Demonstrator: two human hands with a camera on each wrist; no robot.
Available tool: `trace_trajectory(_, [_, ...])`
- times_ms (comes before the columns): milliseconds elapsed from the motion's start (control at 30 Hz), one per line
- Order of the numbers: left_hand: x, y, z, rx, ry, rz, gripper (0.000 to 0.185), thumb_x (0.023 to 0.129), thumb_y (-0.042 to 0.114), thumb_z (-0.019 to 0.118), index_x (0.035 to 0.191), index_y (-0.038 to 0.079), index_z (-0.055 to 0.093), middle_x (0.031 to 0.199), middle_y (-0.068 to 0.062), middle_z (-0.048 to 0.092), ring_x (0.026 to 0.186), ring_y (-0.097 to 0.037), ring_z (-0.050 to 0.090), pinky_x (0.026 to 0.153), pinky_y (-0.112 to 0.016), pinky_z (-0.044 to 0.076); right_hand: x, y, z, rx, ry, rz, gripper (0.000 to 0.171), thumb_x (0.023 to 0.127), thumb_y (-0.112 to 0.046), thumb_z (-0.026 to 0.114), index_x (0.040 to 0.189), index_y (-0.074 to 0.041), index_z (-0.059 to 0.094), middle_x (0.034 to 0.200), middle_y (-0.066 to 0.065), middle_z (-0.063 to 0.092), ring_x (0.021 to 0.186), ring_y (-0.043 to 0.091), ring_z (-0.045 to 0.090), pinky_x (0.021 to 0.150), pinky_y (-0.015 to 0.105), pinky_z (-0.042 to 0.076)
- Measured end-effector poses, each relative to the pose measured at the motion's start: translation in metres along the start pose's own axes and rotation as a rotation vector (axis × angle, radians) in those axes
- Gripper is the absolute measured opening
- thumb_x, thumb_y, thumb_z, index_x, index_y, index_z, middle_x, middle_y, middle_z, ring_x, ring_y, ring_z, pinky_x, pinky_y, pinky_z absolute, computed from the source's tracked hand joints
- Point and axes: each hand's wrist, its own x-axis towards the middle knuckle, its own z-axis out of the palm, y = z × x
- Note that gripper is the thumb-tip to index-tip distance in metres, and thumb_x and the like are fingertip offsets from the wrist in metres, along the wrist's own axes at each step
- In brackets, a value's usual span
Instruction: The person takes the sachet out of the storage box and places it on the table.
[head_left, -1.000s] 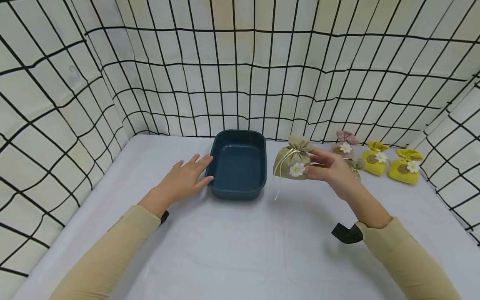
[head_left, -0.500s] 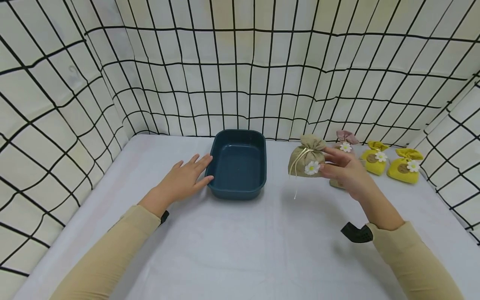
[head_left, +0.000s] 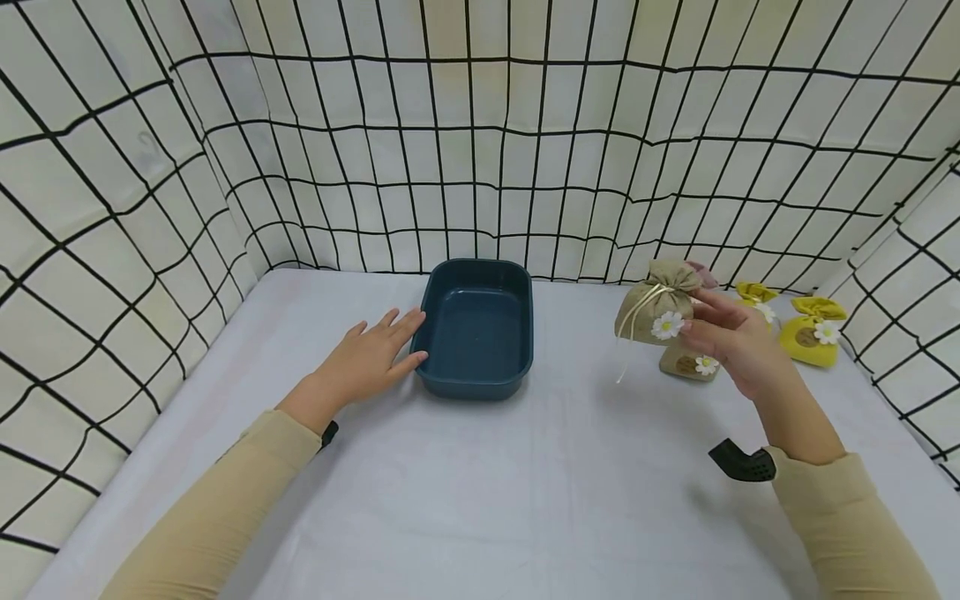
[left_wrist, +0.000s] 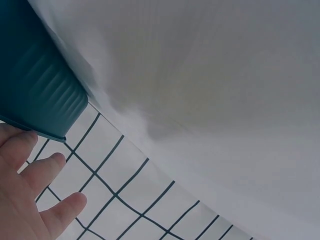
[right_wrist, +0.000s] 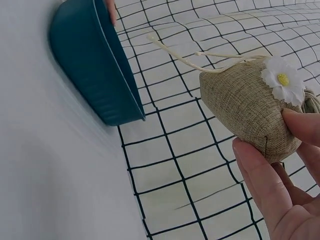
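Note:
My left hand (head_left: 363, 358) rests with straight, spread fingers against the left rim of a blue rectangular bin (head_left: 476, 333). The bin's ribbed outer wall (left_wrist: 37, 75) shows in the left wrist view. My right hand (head_left: 742, 346) pinches a beige burlap drawstring pouch (head_left: 648, 310) between thumb and fingers, above the table at the right. A white daisy and a pale cord decorate this pouch, seen closely as a woven pouch (right_wrist: 245, 100) in the right wrist view. Below it on the table lies another beige pouch (head_left: 686, 365), partly covered by the hand.
A pink pouch (head_left: 703, 273), mostly hidden, stands behind the right hand. Two yellow pouches, one partly hidden (head_left: 756, 292) and one in plain view (head_left: 813, 333), sit farther right. Black-grid white walls (head_left: 487, 150) enclose the white-covered table (head_left: 480, 500) at the back and sides.
My right hand has carried the beige pouch rightward, away from the bin, and over the other pouches. It now hides most of the pink one. The left hand and the bin have stayed put.

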Motion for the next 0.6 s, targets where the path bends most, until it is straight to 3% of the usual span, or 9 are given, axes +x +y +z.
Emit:
trace_trajectory(200, [0.001, 0.000, 0.000, 0.000, 0.004, 0.001, 0.071, 0.108, 0.047, 0.047, 0.163, 0.007, 0.027, 0.167, -0.012, 0.027, 0.153, -0.038, 0.023, 0.116, -0.068, 0.021, -0.003, -0.001, -0.017, 0.104, 0.035, -0.030, 0.050, 0.098, 0.013, 0.056, 0.120, -0.028, 0.074, 0.112, -0.002, 0.071, 0.094, 0.012, 0.072, 0.078, 0.024, 0.060])
trace_trajectory(600, [0.000, 0.000, 0.001, 0.001, 0.003, -0.001, 0.071, 0.108, 0.048, 0.047, 0.163, 0.007, 0.027, 0.167, -0.012, 0.027, 0.153, -0.038, 0.023, 0.116, -0.068, 0.022, -0.006, 0.001, -0.039, 0.193, 0.040, -0.072, 0.053, 0.098, 0.019, 0.050, 0.123, -0.021, 0.075, 0.111, 0.003, 0.072, 0.094, 0.015, 0.073, 0.077, 0.027, 0.061])
